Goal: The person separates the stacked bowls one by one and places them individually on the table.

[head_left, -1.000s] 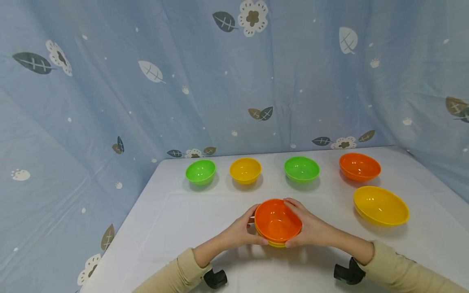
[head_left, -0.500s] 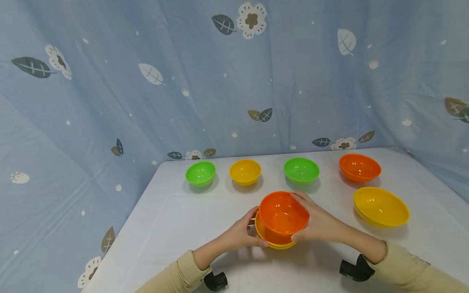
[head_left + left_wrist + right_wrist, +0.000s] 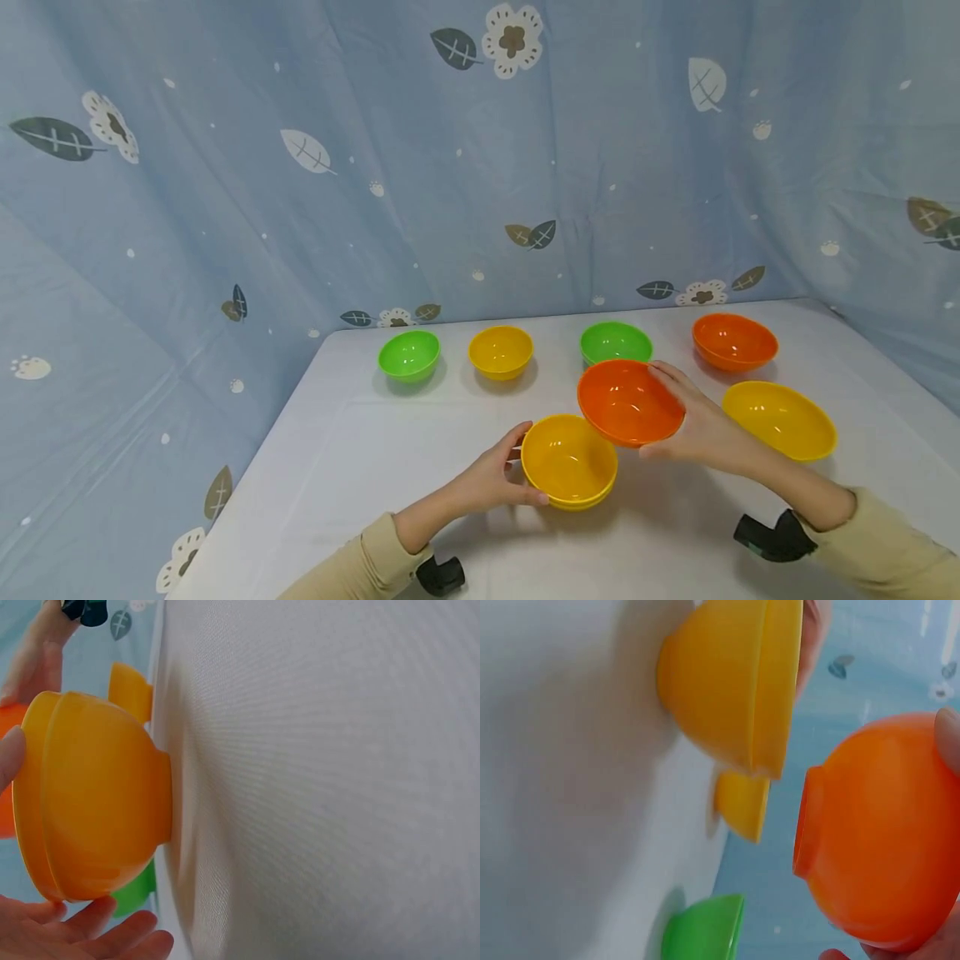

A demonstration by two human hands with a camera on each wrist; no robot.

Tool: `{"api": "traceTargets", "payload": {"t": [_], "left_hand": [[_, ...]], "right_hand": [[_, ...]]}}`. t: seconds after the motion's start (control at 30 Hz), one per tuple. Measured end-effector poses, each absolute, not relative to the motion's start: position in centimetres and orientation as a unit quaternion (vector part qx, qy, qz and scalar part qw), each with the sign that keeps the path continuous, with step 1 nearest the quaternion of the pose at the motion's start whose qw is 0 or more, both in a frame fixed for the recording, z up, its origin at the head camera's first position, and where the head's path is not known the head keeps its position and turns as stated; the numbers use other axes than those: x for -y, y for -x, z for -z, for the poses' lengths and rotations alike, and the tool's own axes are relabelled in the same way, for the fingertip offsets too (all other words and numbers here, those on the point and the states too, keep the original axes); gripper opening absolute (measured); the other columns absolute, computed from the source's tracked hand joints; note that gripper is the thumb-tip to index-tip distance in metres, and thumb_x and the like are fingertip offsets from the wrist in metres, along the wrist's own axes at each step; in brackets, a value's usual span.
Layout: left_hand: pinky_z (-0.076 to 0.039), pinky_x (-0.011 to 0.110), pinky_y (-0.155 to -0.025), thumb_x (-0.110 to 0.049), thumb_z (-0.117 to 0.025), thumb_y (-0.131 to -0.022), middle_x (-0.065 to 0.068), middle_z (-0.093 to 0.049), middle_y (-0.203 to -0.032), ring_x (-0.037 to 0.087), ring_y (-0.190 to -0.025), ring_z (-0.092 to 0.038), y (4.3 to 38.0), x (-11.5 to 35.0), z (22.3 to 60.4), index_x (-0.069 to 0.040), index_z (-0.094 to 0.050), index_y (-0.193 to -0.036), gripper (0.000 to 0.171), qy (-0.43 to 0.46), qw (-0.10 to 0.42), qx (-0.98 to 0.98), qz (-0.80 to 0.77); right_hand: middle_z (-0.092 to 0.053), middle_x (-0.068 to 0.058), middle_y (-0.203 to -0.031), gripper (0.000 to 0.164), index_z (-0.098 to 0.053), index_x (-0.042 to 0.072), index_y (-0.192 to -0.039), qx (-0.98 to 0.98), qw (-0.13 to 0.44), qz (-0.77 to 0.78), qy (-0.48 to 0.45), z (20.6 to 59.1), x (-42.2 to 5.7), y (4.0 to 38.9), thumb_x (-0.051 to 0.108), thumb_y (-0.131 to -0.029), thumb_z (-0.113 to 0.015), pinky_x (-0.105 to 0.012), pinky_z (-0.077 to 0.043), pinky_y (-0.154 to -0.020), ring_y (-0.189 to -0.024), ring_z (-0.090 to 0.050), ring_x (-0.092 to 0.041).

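In the head view my right hand grips an orange bowl by its right side, thumb at the near rim. That bowl is off the table, tilted slightly, and its foot shows in the right wrist view. Two nested yellow bowls stand on the table just to its left and nearer. My left hand holds this stack from the left between thumb and fingers. The left wrist view shows the stacked bowls with their double rim, the lower one resting on the cloth.
Along the back stand a green bowl, a small yellow bowl, another green bowl partly behind the lifted one, and an orange bowl. A wide yellow bowl sits at the right, partly behind my right forearm. A patterned curtain hangs behind.
My right hand has lifted the orange bowl out of the yellow stack and moved it right and away from me. My left hand has stayed on the yellow bowls.
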State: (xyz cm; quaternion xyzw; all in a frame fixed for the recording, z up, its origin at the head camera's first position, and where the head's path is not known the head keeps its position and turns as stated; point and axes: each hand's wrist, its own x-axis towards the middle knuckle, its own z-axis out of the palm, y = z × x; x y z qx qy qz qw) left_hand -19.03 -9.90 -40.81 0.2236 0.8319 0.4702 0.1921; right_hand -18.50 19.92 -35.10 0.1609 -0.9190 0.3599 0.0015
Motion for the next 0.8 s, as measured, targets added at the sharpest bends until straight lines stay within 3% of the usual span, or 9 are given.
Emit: {"api": "traceTargets", "payload": {"t": [0.43,0.8], "left_hand": [[-0.037,0.042,-0.099,-0.029,-0.077,-0.073,0.01,-0.037,-0.14,0.026,-0.122,-0.044,19.1,9.9,40.7,-0.007,-0.021,-0.144,0.093,-0.213,0.196,-0.835,-0.467],[-0.037,0.043,-0.1,-0.028,-0.077,-0.073,0.01,-0.038,-0.139,0.027,-0.122,-0.044,19.1,9.9,40.6,-0.007,-0.021,-0.144,0.093,-0.212,0.198,-0.836,-0.465]], "right_hand": [[-0.02,-0.029,-0.141,0.107,-0.021,-0.013,-0.138,0.932,0.014,-0.339,-0.127,37.3,-21.8,18.7,0.038,-0.064,-0.081,-0.062,-0.041,-0.085,-0.118,-0.032,-0.046],[-0.019,-0.034,-0.139,0.111,-0.018,-0.016,-0.137,0.939,-0.023,-0.332,-0.083,39.1,-21.9,18.5,0.043,-0.065,-0.079,-0.061,-0.042,-0.084,-0.116,-0.033,-0.049]]}}
